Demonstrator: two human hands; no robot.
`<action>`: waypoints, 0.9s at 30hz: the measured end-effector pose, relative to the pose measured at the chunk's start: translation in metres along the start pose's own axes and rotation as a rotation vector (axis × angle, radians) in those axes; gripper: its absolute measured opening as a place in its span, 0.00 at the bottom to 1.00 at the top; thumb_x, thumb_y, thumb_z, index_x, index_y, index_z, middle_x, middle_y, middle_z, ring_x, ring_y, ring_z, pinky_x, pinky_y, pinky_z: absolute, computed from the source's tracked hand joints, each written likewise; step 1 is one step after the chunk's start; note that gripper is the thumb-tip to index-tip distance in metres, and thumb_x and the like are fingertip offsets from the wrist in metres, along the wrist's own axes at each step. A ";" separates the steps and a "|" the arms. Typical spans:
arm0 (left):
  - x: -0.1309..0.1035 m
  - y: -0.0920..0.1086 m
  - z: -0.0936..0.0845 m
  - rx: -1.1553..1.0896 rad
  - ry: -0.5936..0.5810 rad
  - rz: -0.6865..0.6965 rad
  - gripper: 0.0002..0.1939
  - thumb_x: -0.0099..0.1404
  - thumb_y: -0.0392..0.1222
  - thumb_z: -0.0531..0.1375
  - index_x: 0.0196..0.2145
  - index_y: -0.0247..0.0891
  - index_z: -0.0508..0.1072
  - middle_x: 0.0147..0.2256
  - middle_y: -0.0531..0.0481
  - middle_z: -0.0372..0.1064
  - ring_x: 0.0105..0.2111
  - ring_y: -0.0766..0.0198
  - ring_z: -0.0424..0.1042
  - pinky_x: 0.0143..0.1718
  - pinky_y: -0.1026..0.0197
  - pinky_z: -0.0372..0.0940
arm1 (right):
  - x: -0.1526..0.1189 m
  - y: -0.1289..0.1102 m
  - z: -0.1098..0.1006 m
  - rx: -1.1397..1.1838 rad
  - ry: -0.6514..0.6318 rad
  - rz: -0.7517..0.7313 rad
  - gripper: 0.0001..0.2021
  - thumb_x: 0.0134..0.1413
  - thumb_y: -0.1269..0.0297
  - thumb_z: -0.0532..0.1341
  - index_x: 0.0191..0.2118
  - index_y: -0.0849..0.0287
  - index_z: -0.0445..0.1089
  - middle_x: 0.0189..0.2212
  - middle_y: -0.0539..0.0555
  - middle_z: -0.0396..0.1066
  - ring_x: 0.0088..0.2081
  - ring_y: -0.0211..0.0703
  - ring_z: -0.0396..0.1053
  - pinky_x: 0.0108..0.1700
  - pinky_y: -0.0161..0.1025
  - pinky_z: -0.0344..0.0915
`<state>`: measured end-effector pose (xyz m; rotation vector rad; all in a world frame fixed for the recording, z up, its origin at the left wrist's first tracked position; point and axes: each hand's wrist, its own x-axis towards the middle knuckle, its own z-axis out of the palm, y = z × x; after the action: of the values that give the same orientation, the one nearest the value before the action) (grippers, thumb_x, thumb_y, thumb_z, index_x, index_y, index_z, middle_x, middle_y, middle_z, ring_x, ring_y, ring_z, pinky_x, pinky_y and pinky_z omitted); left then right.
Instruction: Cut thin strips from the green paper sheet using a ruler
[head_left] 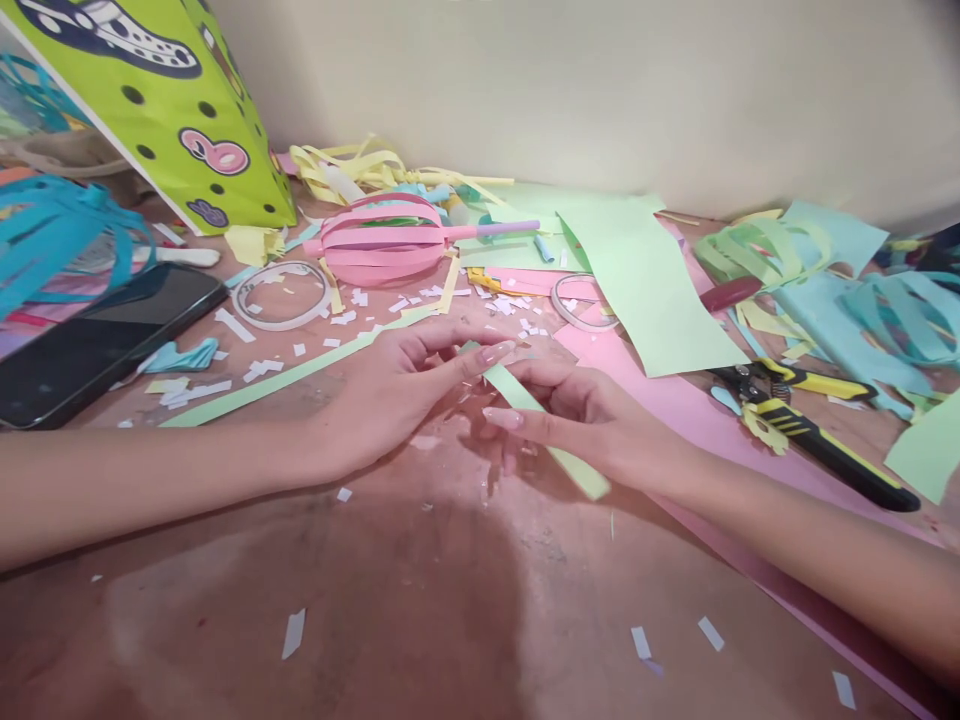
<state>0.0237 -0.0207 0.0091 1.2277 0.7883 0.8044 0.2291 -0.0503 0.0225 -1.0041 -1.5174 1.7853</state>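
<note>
My left hand (412,385) pinches the upper end of a short pale green paper strip (577,470) between thumb and fingers. Around the same strip, the thumb and fingers of my right hand (581,410) are closed, and its lower end sticks out beneath that hand. A longer green paper strip (292,370) lies on the table, running behind my left hand, which hides part of it. Just beyond both hands, small white paper bits (517,310) are scattered. A pink paper-strip lantern on a stick (382,240) rests farther back.
To the left are a black phone (112,340), a blue strip lantern (60,235) and a tall green bag (202,140). Two tape rolls, one here (281,322), lie behind my hands. At right are green sheets (652,290), yellow-black pliers (817,430) and pink paper (675,430).
</note>
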 end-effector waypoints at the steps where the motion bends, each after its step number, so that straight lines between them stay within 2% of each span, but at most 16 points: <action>1: -0.001 0.000 -0.001 0.012 -0.014 -0.011 0.13 0.70 0.50 0.69 0.47 0.41 0.82 0.35 0.50 0.79 0.29 0.62 0.78 0.29 0.63 0.71 | 0.000 -0.001 0.000 -0.032 -0.007 -0.021 0.10 0.67 0.56 0.68 0.45 0.58 0.77 0.38 0.52 0.81 0.35 0.39 0.80 0.42 0.38 0.77; 3: -0.002 0.000 -0.001 0.069 -0.037 -0.036 0.15 0.71 0.52 0.68 0.51 0.42 0.81 0.30 0.51 0.76 0.24 0.64 0.74 0.23 0.65 0.63 | -0.001 -0.001 0.001 -0.072 -0.009 -0.037 0.13 0.70 0.53 0.65 0.43 0.58 0.78 0.39 0.53 0.81 0.35 0.39 0.81 0.43 0.38 0.77; 6: -0.003 0.002 -0.001 0.137 -0.053 -0.005 0.17 0.72 0.53 0.67 0.52 0.41 0.78 0.24 0.55 0.70 0.20 0.68 0.66 0.19 0.67 0.53 | -0.002 0.002 0.001 -0.081 -0.019 0.006 0.18 0.73 0.49 0.61 0.41 0.60 0.77 0.34 0.53 0.80 0.28 0.37 0.78 0.34 0.36 0.75; 10: -0.002 0.005 0.002 0.084 -0.035 0.039 0.21 0.70 0.53 0.70 0.51 0.41 0.70 0.26 0.58 0.68 0.20 0.71 0.64 0.20 0.68 0.56 | -0.002 0.007 0.000 -0.011 0.019 0.038 0.17 0.73 0.50 0.61 0.41 0.60 0.75 0.28 0.50 0.78 0.21 0.35 0.73 0.25 0.32 0.68; 12: -0.002 0.005 0.002 0.093 -0.062 0.021 0.21 0.69 0.55 0.70 0.46 0.41 0.67 0.26 0.59 0.68 0.21 0.71 0.64 0.22 0.68 0.58 | -0.002 0.009 0.000 0.017 0.029 0.036 0.17 0.73 0.49 0.61 0.41 0.60 0.75 0.25 0.49 0.78 0.20 0.35 0.73 0.24 0.32 0.68; 16: -0.003 0.003 0.000 0.248 -0.148 0.046 0.24 0.73 0.61 0.64 0.31 0.39 0.68 0.26 0.55 0.67 0.27 0.68 0.67 0.29 0.65 0.64 | -0.002 0.011 -0.003 0.021 0.001 0.041 0.19 0.71 0.47 0.63 0.38 0.60 0.75 0.23 0.49 0.77 0.19 0.35 0.73 0.24 0.32 0.67; 21: -0.004 0.000 -0.004 0.338 -0.167 0.038 0.25 0.76 0.64 0.58 0.33 0.39 0.74 0.31 0.50 0.71 0.33 0.62 0.71 0.38 0.60 0.68 | -0.002 0.008 -0.004 0.035 -0.022 0.065 0.19 0.70 0.47 0.64 0.37 0.60 0.76 0.23 0.48 0.76 0.20 0.34 0.73 0.25 0.32 0.69; 27: -0.005 0.000 -0.003 0.352 -0.147 0.090 0.25 0.77 0.60 0.58 0.29 0.39 0.72 0.27 0.54 0.66 0.26 0.67 0.64 0.29 0.65 0.62 | -0.001 0.007 -0.003 0.051 -0.026 0.078 0.19 0.66 0.47 0.68 0.36 0.60 0.77 0.23 0.48 0.76 0.20 0.34 0.73 0.25 0.32 0.70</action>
<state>0.0183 -0.0237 0.0089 1.6268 0.7790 0.6550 0.2325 -0.0509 0.0152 -1.0320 -1.4588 1.8883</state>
